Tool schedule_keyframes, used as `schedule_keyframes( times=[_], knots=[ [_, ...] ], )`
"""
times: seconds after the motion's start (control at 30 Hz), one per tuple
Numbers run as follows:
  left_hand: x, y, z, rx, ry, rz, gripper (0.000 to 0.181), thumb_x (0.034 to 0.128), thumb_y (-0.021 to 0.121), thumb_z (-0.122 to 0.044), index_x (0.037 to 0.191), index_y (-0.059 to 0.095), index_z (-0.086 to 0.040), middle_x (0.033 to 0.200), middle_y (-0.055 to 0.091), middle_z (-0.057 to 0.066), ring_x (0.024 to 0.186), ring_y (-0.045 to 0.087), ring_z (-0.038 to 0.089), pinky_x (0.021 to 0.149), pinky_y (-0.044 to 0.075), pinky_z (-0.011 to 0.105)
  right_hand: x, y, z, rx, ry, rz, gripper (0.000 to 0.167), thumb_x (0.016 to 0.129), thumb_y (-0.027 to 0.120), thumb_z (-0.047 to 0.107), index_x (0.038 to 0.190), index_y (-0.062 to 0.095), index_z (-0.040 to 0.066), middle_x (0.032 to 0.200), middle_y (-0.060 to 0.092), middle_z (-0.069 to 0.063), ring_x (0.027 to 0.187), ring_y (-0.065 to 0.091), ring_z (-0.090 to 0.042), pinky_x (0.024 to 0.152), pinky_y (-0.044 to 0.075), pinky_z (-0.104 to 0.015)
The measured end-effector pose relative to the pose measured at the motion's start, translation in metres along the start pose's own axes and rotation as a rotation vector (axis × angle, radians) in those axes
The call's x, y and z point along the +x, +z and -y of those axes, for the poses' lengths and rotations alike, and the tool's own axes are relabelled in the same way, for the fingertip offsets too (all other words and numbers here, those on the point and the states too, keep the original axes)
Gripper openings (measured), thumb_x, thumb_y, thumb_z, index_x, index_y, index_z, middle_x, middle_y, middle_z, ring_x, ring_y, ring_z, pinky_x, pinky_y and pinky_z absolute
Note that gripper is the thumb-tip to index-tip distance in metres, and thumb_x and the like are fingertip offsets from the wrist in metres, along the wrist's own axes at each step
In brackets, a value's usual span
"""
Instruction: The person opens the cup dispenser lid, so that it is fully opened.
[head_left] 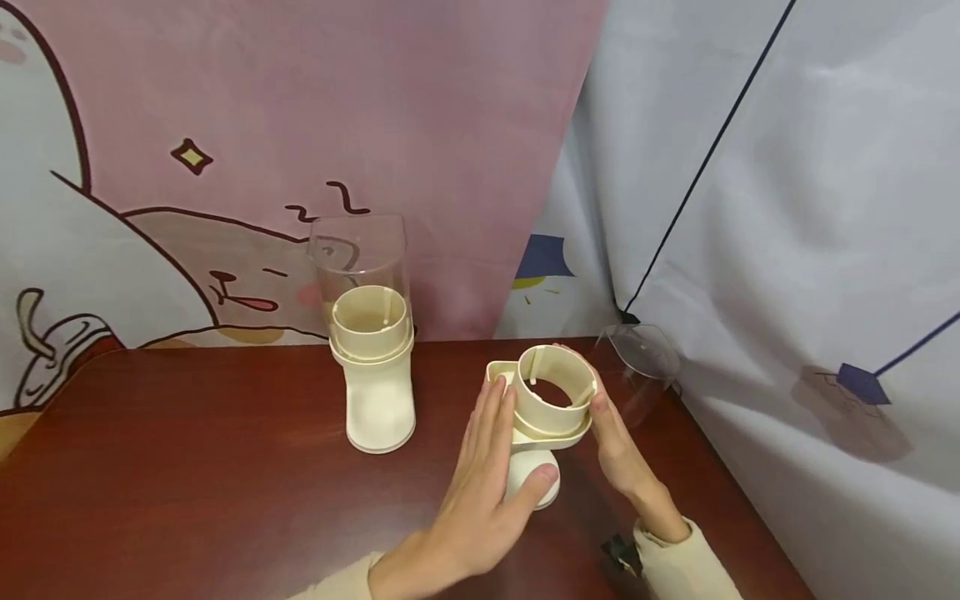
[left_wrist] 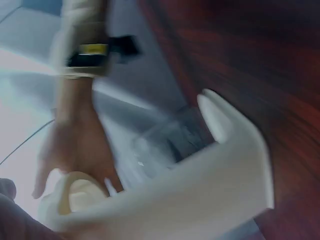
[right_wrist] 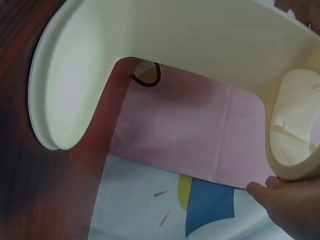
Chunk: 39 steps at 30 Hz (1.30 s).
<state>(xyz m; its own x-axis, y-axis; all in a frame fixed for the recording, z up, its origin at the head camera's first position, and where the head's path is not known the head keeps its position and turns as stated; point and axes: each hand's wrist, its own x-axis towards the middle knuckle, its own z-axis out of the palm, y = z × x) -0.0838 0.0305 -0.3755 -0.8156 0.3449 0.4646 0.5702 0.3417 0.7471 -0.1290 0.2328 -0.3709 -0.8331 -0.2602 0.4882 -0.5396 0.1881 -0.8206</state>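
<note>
A cream plastic stand with a round ring on top (head_left: 551, 433) is between both hands. My left hand (head_left: 480, 492) lies along its left side, fingers straight and thumb spread apart over the rounded base. On the ring's right side, my right hand (head_left: 622, 454) touches the wall; its farther fingers are partly hidden behind the ring. In the right wrist view, fingertips (right_wrist: 262, 192) meet the ring's edge under the stand's wide arm (right_wrist: 200, 40). The left wrist view is blurred but shows the stand's side (left_wrist: 190, 190) and the right hand (left_wrist: 80, 150) across the ring.
A matching cream stand (head_left: 378, 400) stands to the left, with a clear container (head_left: 360, 250) at its top. Another clear container (head_left: 645, 354) is behind my right hand, near the fabric wall (head_left: 787, 208). A small dark object (head_left: 621, 554) is beside the right sleeve.
</note>
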Motion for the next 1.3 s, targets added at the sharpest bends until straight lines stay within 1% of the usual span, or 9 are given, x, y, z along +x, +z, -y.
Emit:
schedule_keyframes(
  times=[0.1, 0.23, 0.43, 0.57, 0.7, 0.87, 0.97, 1.13, 1.3],
  knots=[
    [0.001, 0.003, 0.009, 0.108, 0.051, -0.038, 0.079, 0.101, 0.051, -0.04, 0.161, 0.008, -0.014, 0.169, 0.008, 0.006, 0.156, 0.005, 0.025, 0.122, 0.016, 0.054, -0.003, 0.003, 0.002, -0.066, 0.063, -0.009, 0.064, 0.109, 0.013, 0.042, 0.156, 0.02, 0.001, 0.153, 0.031, -0.025, 0.135, 0.034, 0.002, 0.108, 0.024, -0.008],
    [0.01, 0.003, 0.023, 0.144, 0.114, -0.074, 0.073, 0.103, 0.048, -0.038, 0.161, 0.012, -0.013, 0.168, 0.015, 0.007, 0.156, 0.01, 0.027, 0.118, 0.022, 0.06, -0.01, 0.008, 0.004, -0.137, 0.102, -0.056, 0.063, 0.109, 0.016, 0.042, 0.159, 0.015, 0.004, 0.156, 0.026, -0.027, 0.137, 0.028, 0.005, 0.106, 0.019, -0.004],
    [0.035, -0.007, 0.053, 0.083, 0.139, -0.1, 0.06, 0.1061, 0.041, -0.037, 0.157, 0.025, -0.008, 0.168, 0.014, 0.004, 0.155, 0.013, 0.025, 0.121, 0.021, 0.056, -0.019, 0.023, 0.014, -0.298, 0.072, -0.1, 0.06, 0.108, 0.033, 0.038, 0.161, 0.01, 0.021, 0.162, 0.023, -0.01, 0.146, 0.025, -0.015, 0.11, 0.018, -0.006],
    [0.047, -0.017, 0.065, 0.021, 0.12, -0.088, 0.053, 0.1071, 0.037, -0.04, 0.151, 0.035, -0.011, 0.168, 0.011, 0.001, 0.155, 0.015, 0.023, 0.121, 0.02, 0.055, -0.023, 0.03, 0.025, -0.412, 0.122, -0.097, 0.067, 0.107, 0.041, 0.028, 0.161, 0.002, 0.027, 0.168, 0.01, -0.005, 0.152, 0.014, -0.025, 0.112, 0.012, -0.008],
    [0.046, -0.022, 0.056, -0.038, 0.082, -0.092, 0.058, 0.1065, 0.038, -0.04, 0.158, 0.026, -0.016, 0.169, 0.005, 0.001, 0.154, 0.014, 0.026, 0.119, 0.02, 0.06, -0.016, 0.018, 0.033, -0.308, 0.177, -0.103, 0.057, 0.109, 0.03, 0.026, 0.161, 0.007, 0.025, 0.167, 0.011, -0.007, 0.152, 0.011, -0.024, 0.116, 0.015, -0.016],
    [0.042, -0.022, 0.02, -0.159, 0.026, -0.125, 0.064, 0.1044, 0.044, -0.033, 0.161, 0.016, -0.022, 0.168, 0.005, -0.001, 0.155, 0.008, 0.023, 0.121, 0.015, 0.06, 0.012, -0.003, 0.029, -0.063, 0.115, -0.129, 0.058, 0.11, 0.016, 0.039, 0.159, 0.016, 0.009, 0.164, 0.019, -0.018, 0.153, 0.011, -0.024, 0.113, 0.019, -0.008],
    [0.045, -0.008, 0.008, -0.106, 0.017, -0.086, 0.067, 0.1048, 0.041, -0.04, 0.161, 0.015, -0.016, 0.168, 0.011, 0.003, 0.156, 0.006, 0.022, 0.123, 0.01, 0.056, 0.023, -0.006, 0.02, 0.041, 0.163, -0.085, 0.067, 0.108, 0.013, 0.048, 0.158, 0.02, 0.004, 0.159, 0.031, -0.009, 0.148, 0.027, -0.012, 0.11, 0.029, -0.011],
    [0.057, 0.011, 0.014, 0.074, 0.08, -0.105, 0.077, 0.1034, 0.031, -0.058, 0.159, 0.018, -0.005, 0.165, 0.024, 0.009, 0.155, 0.011, 0.025, 0.122, 0.009, 0.057, 0.028, 0.001, 0.015, 0.004, 0.273, -0.051, 0.059, 0.108, 0.023, 0.04, 0.154, 0.032, 0.004, 0.141, 0.048, -0.001, 0.119, 0.052, -0.002, 0.093, 0.045, -0.017],
    [0.078, 0.011, 0.027, 0.071, 0.086, -0.157, 0.084, 0.1005, 0.021, -0.067, 0.154, 0.029, -0.003, 0.161, 0.032, 0.014, 0.154, 0.017, 0.027, 0.123, 0.015, 0.053, 0.029, 0.011, 0.01, -0.031, 0.268, -0.148, 0.055, 0.108, 0.026, 0.036, 0.145, 0.042, 0.0, 0.135, 0.05, -0.008, 0.117, 0.052, -0.004, 0.094, 0.042, -0.015]
  ],
)
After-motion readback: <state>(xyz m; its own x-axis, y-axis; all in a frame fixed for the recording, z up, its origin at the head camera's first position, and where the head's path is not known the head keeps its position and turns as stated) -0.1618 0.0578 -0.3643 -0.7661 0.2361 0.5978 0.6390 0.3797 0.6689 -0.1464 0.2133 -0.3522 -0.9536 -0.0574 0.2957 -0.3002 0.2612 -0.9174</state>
